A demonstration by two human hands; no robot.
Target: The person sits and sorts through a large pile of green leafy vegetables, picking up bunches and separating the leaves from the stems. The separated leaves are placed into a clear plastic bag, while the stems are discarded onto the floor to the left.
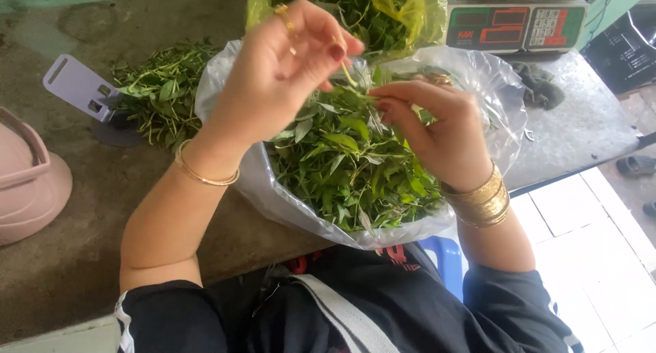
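My left hand (287,73) and right hand (437,131) pinch opposite ends of a thin green herb stem (350,76), slanting between them above the clear plastic bag (273,196) of leafy greens.

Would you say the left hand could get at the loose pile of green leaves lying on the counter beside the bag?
Probably yes. The left hand is raised over the clear plastic bag, pinching a thin stem; the leaf pile lies just to its left on the counter, with nothing between.

Your desk (82,257) carries a bag of leaves (355,161), loose stems (160,86), a scale (516,18), a cloth (540,86) and a pink tub (27,182).
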